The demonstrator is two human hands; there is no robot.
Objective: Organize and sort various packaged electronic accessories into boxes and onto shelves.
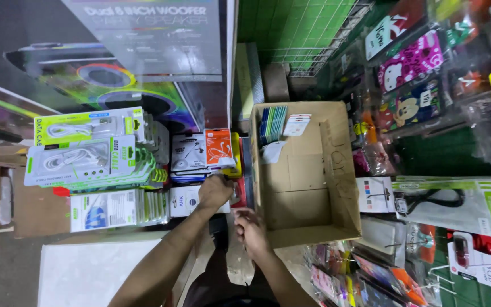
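While the left hand [214,190] closes over a small packet at the edge of the stacked accessory boxes [203,153], the right hand [250,226] hovers beside the cardboard carton [308,227], fingers loosely curled, apparently empty. Sorting packets looks under way; lifting this one free calls for a firm pinch.

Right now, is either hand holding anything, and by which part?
Left hand rests on the stack of small packaged boxes, gripping its near edge; right hand is curled beside the cardboard box, but a hold cannot be told.
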